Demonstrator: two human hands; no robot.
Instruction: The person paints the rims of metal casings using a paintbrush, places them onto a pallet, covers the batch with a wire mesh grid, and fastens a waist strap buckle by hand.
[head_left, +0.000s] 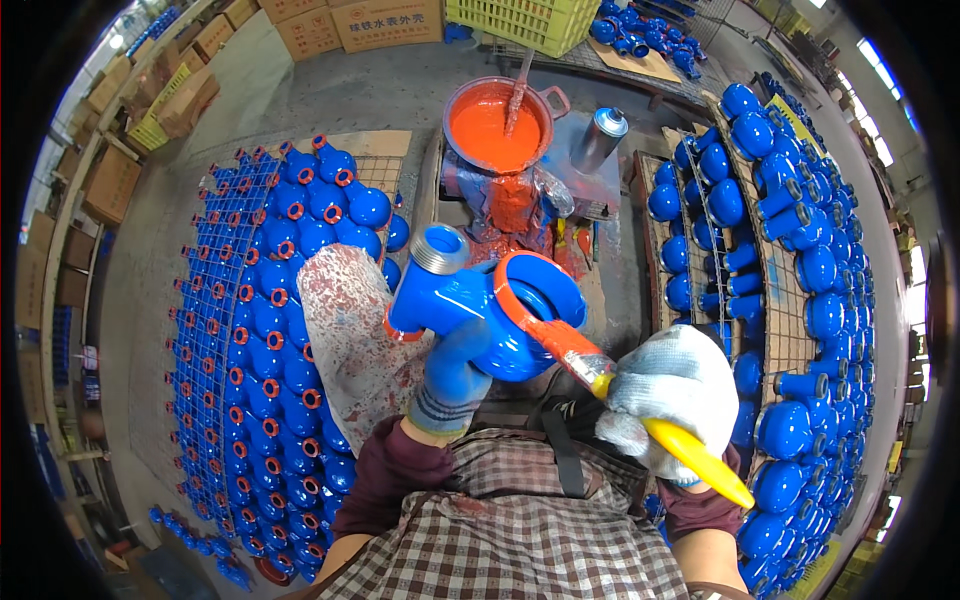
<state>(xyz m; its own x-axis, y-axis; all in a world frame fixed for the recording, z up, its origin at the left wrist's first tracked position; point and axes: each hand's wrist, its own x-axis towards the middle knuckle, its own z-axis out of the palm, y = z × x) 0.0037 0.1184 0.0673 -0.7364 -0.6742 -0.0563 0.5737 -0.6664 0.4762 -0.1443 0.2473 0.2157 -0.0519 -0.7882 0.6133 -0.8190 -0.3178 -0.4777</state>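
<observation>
My left hand, in a blue-stained glove, grips the body of a glossy blue water meter housing in front of me. The housing has a bare threaded spout at its upper left and orange paint on its wide round rim and on its lower left end. My right hand, in a whitish glove, is closed round a paintbrush with a yellow handle. The orange-loaded bristles touch the right side of the round rim. Beyond the housing stands a pot of orange paint with a paint-coated stick leaning in it.
Rows of blue housings with orange-painted ends fill a mesh rack on the left. More blue housings crowd racks on the right. A paint-spattered board lies beside my left hand. A spray can stands right of the pot, a yellow crate behind.
</observation>
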